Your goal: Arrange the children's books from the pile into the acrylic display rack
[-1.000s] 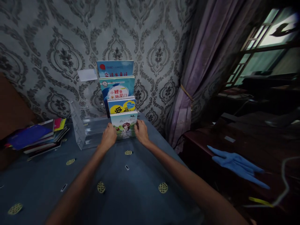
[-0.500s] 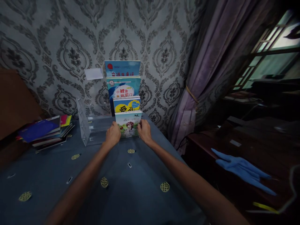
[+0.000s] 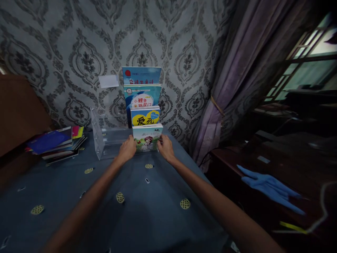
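A small picture book (image 3: 147, 133) with a girl on its pale green cover stands at the front tier of a clear acrylic book rack (image 3: 97, 138). My left hand (image 3: 127, 149) is closed at its left edge, and my right hand (image 3: 165, 148) pinches the right edge; both sets of fingertips are partly hidden. Behind it rise a yellow-and-blue book (image 3: 139, 116), a teal book (image 3: 143, 92) with a round white title patch, and a taller blue book (image 3: 142, 73) at the back. All sit toward the rack's right end.
To the left lies a stack of books (image 3: 60, 146) beside a brown box-like object (image 3: 21, 112). The blue patterned cloth (image 3: 147, 218) covers the table. Blue gloves (image 3: 268, 184) rest on a dark surface at right, past the purple curtain (image 3: 207, 130).
The view has shifted slightly, so the rack and books appear a little further right. Both hands keep their places at the front book's sides.
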